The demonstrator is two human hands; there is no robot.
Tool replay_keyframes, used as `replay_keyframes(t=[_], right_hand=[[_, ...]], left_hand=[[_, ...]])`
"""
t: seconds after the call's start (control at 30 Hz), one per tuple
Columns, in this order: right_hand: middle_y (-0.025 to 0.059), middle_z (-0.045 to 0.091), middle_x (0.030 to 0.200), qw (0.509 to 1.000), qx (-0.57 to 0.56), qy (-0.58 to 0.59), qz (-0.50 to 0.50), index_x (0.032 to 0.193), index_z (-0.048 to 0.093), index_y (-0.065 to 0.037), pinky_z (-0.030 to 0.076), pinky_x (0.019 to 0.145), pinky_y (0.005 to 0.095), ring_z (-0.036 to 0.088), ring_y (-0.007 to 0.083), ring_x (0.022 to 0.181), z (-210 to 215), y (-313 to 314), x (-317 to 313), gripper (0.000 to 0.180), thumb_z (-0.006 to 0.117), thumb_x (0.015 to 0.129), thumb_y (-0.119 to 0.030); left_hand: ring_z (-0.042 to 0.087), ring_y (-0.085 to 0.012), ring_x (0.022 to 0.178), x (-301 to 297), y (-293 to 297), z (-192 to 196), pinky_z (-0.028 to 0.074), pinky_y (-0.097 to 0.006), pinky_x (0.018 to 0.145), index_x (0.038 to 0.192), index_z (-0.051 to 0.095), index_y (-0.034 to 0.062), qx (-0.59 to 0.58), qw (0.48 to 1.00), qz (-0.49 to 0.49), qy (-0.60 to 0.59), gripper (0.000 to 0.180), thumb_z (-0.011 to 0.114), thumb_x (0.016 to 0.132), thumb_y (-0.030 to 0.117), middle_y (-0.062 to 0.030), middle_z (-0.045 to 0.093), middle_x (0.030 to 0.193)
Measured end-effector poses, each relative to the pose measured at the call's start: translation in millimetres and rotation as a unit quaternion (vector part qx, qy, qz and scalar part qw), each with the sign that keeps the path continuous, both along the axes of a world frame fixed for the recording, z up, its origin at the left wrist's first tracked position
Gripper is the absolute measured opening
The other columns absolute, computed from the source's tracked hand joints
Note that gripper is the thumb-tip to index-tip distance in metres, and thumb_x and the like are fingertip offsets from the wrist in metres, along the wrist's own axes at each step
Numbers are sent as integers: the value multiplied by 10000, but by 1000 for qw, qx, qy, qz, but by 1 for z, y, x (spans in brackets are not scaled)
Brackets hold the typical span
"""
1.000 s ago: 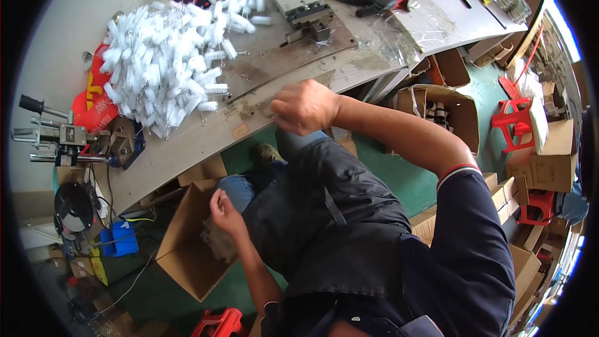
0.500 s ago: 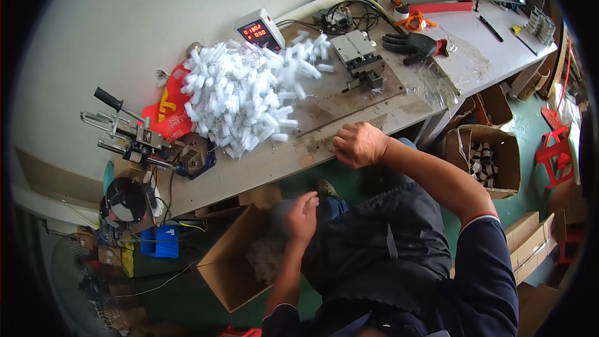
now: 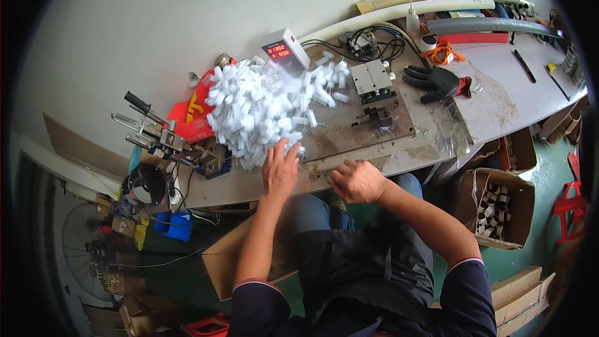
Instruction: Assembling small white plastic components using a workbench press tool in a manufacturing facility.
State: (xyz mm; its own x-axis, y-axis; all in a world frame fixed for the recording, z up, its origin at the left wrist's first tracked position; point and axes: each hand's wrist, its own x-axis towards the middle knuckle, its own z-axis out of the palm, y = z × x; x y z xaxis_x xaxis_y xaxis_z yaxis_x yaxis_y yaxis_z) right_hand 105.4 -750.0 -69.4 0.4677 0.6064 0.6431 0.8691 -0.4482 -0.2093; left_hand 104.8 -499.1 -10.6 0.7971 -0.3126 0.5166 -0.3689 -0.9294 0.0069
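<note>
A large heap of small white bristle brushes [image 3: 256,109] with thin wire ends lies on the worktable [image 3: 249,192]. At the heap's near edge is my left hand [image 3: 280,171], back up, with its fingers stretched out and apart. Its fingertips overlap the nearest brushes; whether they touch any I cannot tell. To the right, my right hand [image 3: 358,181] is closed by the table's front edge. Its fingers curl under, so whatever it may hold is hidden. Beyond it a small metal fixture [image 3: 375,90] stands on a steel plate [image 3: 399,131].
A counter box with a red display [image 3: 285,51] stands behind the heap. A lever press [image 3: 165,137] is at the left, a black glove [image 3: 432,82] at the right. Below the table are an open carton [image 3: 223,262] and a carton of black-and-white pieces [image 3: 523,212].
My left hand has risen from beside the open carton below the table to the near edge of the brush heap. My right hand stays closed near the table edge. The whole view has shifted.
</note>
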Motion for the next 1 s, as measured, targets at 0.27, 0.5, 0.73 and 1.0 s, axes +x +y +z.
replay_keyframes(t=[0.27, 0.5, 0.73, 1.0], right_hand=[[62, 611, 744, 999, 25, 13, -17, 808, 608, -89, 558, 570, 407, 668, 262, 699, 3, -2, -1, 127, 663, 858, -192], [72, 628, 764, 999, 1, 27, -27, 827, 616, -81, 568, 592, 418, 682, 281, 727, 2, 2, -1, 136, 663, 858, -205], [89, 624, 793, 999, -17, 34, -18, 869, 600, -76, 564, 605, 436, 675, 302, 744, 1, 5, -1, 157, 671, 853, -215], [68, 562, 743, 999, -8, 21, -42, 804, 556, -90, 529, 582, 406, 620, 288, 679, 2, 7, 0, 186, 723, 794, -170]], left_hand=[[584, -305, 1059, 31, 5, -2, 521, -436, 881, 1058, 668, 64, 57, 997, -38, 38, 234, 750, 840, 37, -69, 637, 1181], [603, -303, 1033, 29, 3, 8, 528, -443, 882, 1120, 659, 74, 13, 996, -73, 52, 250, 722, 878, 62, -58, 684, 1126], [606, -315, 1066, 42, 24, 11, 534, -462, 876, 1105, 672, 88, 30, 988, -92, 117, 261, 721, 851, 63, -69, 691, 1104], [664, -333, 913, 63, 30, 8, 552, -451, 786, 1097, 649, 81, -64, 987, -136, 54, 256, 749, 861, 92, -102, 722, 996]])
